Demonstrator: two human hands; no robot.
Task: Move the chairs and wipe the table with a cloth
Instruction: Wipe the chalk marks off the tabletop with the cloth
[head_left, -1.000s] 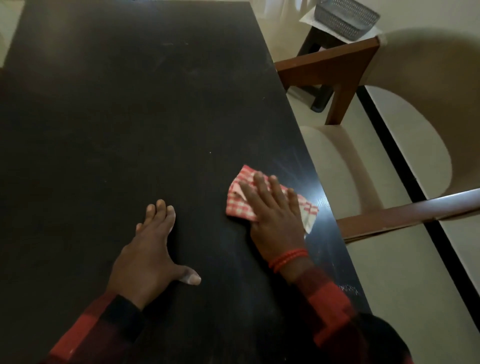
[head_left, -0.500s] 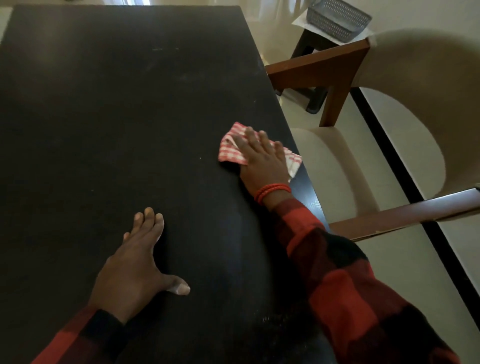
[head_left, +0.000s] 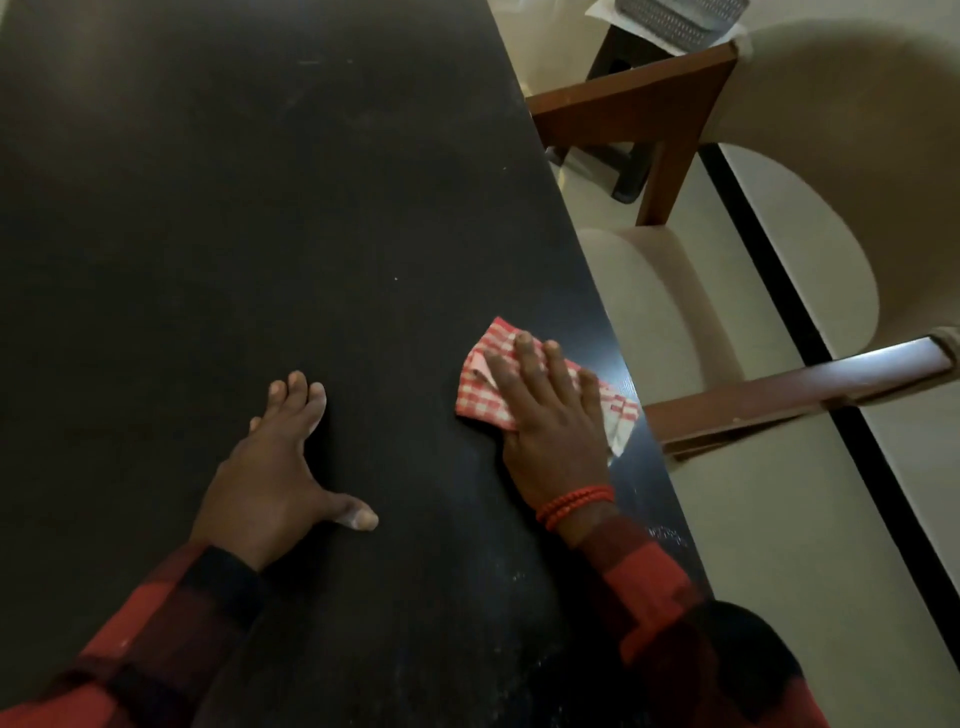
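The table (head_left: 260, 208) has a flat, matte black top that fills the left of the frame. A folded red-and-white checked cloth (head_left: 480, 395) lies near its right edge. The right hand (head_left: 550, 421) presses it flat, fingers straight. The left hand (head_left: 275, 467) rests flat on bare tabletop at lower centre, thumb splayed. A beige-cushioned, brown wooden-armed chair (head_left: 727, 322) stands just beside the table. A grey mesh basket (head_left: 675, 15) sits at upper right.

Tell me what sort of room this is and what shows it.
Probably a home dining area: a long dark wooden table, a cushioned beige armchair with brown wooden arms drawn up beside it, and a red-and-white checked cloth being wiped over the tabletop.
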